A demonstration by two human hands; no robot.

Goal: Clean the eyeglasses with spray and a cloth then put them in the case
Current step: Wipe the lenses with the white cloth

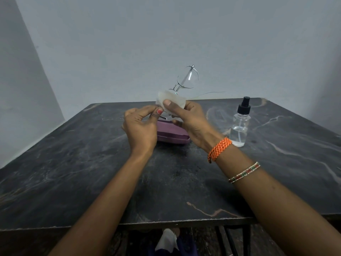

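Pinching a white cloth point(170, 100) around one lens, the right hand point(191, 119) holds wire-rimmed eyeglasses point(188, 78) aloft at frame centre; the left hand point(140, 126) grips a temple tip. Directly below lies a closed purple case point(171, 136); a spray bottle point(239, 124) stands right on the dark marble table point(73, 163), its near edge bare.

I count one pair of eyeglasses point(186, 80), with two round lenses, one of them wrapped in the single white cloth point(170, 100). One purple case point(171, 134) lies on the surface point(73, 163), and one clear spray bottle point(239, 124) stands to the right of that case. Two hands are in view, left point(140, 126) and right point(190, 117), above the case. On the right arm I count two bands: one orange thread band point(219, 148) and one beaded bangle point(244, 171).
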